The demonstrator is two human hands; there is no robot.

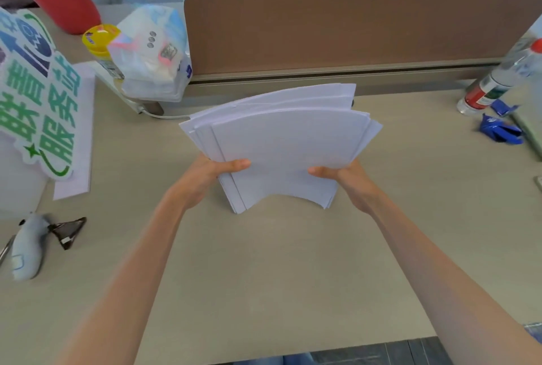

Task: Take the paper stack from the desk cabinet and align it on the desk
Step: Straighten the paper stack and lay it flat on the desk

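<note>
**A:** What does the head view show?

**B:** Two bare forearms reach over a beige desk (278, 262). The left hand (205, 180) and right hand (349, 180) each grip a side of a white paper stack (281, 147), thumbs on the near face.

**A:** Where is the stack?

**B:** Mid-desk, upright, its lower edge at the desktop; sheets fan unevenly at the top. A brown partition (337, 27) stands beyond, a plastic bottle (498, 77) lies far right, and a tissue pack (152, 53) sits far left.

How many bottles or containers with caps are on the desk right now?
2. A yellow-capped container stands at the far left, beside the tissue pack. A clear red-capped bottle leans at the far right edge. More may be hidden behind the paper stack or outside the frame.
</note>
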